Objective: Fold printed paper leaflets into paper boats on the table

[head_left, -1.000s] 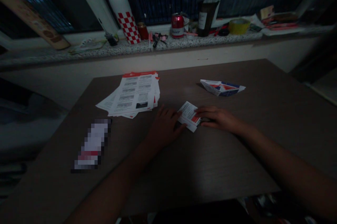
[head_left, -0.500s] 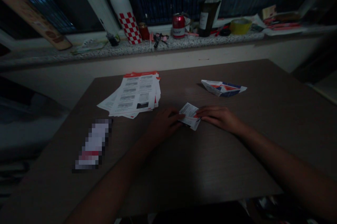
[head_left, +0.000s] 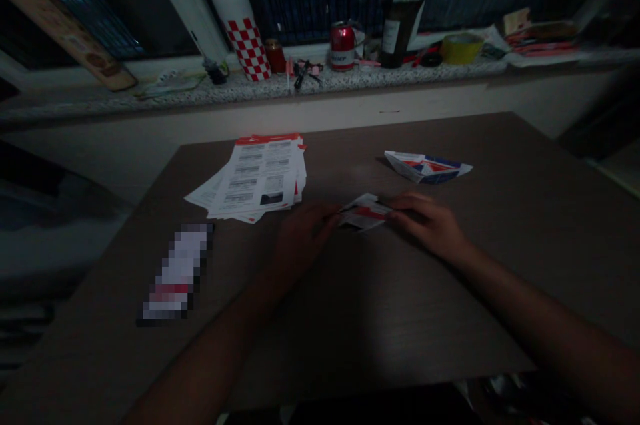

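Red-and-white folded paper (head_left: pixel 364 212) lies midway across the table (head_left: pixel 380 318), pinched at nine o'clock by the left hand (head_left: pixel 300 238) and at three by the right hand (head_left: pixel 430 222), likely to steady it. Paper boat (head_left: pixel 426 166) sits at one o'clock, sheet stack (head_left: pixel 257 175) at ten.

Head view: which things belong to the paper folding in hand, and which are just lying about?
In hand: folded paper, held between left hand and right hand; paper boat; stack of printed sheets.
Lying about: checked bottle, red can, dark bottle, tape roll on the sill; blurred flat item on the table.
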`<state>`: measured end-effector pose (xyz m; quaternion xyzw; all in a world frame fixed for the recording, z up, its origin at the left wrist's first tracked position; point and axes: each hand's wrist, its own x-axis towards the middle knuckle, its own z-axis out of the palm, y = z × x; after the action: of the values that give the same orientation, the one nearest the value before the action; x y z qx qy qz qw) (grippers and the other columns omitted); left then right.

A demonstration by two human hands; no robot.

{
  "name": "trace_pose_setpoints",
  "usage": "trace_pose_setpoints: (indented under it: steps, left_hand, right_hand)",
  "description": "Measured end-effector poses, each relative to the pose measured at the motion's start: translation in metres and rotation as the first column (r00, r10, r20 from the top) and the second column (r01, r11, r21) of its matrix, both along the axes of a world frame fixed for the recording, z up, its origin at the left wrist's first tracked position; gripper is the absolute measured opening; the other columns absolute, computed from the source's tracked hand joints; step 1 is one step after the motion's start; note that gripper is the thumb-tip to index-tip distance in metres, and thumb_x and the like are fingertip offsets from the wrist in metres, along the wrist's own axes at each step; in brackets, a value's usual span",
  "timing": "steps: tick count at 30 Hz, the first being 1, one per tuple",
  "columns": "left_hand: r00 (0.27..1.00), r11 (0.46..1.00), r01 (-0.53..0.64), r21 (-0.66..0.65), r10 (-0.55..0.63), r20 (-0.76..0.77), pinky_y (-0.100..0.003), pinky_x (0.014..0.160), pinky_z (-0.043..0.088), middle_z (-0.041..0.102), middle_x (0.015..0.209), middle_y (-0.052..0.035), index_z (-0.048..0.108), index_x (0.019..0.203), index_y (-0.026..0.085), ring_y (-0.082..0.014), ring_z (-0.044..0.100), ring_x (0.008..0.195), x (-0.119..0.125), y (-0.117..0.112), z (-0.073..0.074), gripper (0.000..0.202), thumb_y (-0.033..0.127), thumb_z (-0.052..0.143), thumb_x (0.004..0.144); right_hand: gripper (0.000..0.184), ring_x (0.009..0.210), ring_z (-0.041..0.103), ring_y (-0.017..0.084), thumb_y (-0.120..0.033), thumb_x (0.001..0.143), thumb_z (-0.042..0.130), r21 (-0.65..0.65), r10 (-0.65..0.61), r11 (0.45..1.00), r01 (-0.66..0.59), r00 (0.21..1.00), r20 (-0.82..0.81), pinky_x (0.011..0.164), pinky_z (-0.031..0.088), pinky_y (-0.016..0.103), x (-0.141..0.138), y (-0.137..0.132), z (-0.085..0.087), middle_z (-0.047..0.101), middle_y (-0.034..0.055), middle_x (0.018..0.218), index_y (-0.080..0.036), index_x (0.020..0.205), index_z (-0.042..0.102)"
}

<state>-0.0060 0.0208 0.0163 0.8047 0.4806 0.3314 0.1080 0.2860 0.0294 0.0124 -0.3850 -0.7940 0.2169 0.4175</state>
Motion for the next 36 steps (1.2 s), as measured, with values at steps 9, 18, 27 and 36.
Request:
trace_pose_setpoints:
  steps: [9,18,27,36]
  left_hand:
    - [0.996,0.989,-0.07,-0.128,0.076,0.042,-0.037,0.083,0.064,0.08,0.11,-0.0028,0.072,0.121,0.026,-0.0201,0.077,0.091,0.004,0.002,-0.006,0.026,0.041,0.056,0.108]
    - [0.993,0.983,-0.046,-0.178,0.026,-0.114,-0.039,0.092,0.062,0.078,0.116,-0.0045,0.071,0.125,0.025,-0.0233,0.075,0.102,0.005,0.01,-0.017,0.024,0.033,0.059,0.107]
    - [0.911,0.969,0.234,-0.075,-0.246,-0.33,-0.046,0.122,0.044,0.052,0.162,-0.0095,0.045,0.159,0.025,-0.0254,0.052,0.147,0.008,0.006,-0.024,0.05,0.031,0.05,0.11]
    - [0.818,0.944,0.296,-0.148,-0.331,-0.472,-0.047,0.133,0.026,0.032,0.174,-0.0123,0.034,0.165,0.013,-0.0221,0.024,0.164,0.015,0.0,-0.038,0.055,0.026,0.033,0.112]
  right_hand:
    - [0.03,0.089,0.077,0.024,-0.042,0.1,0.067,-0.232,-0.106,0.969,0.09,0.993,-0.054,0.079,0.065,0.04,-0.007,0.003,-0.015,0.081,0.0068,0.106,-0.026,0.124,0.075]
    - [0.028,0.084,0.072,0.024,-0.034,0.103,0.062,-0.118,-0.065,0.989,0.088,0.979,0.192,0.074,0.059,0.038,-0.01,0.01,-0.023,0.077,0.0068,0.099,-0.025,0.126,0.075]
    - [0.024,0.097,0.072,0.027,-0.031,0.104,0.061,-0.056,-0.029,0.997,0.044,0.97,0.243,0.088,0.059,0.043,-0.014,0.013,-0.03,0.075,0.0095,0.108,-0.024,0.122,0.075]
    - [0.031,0.11,0.07,0.032,-0.036,0.108,0.053,0.071,-0.028,0.997,0.004,0.94,0.339,0.096,0.059,0.051,-0.017,0.012,-0.037,0.072,0.0152,0.118,-0.022,0.129,0.073]
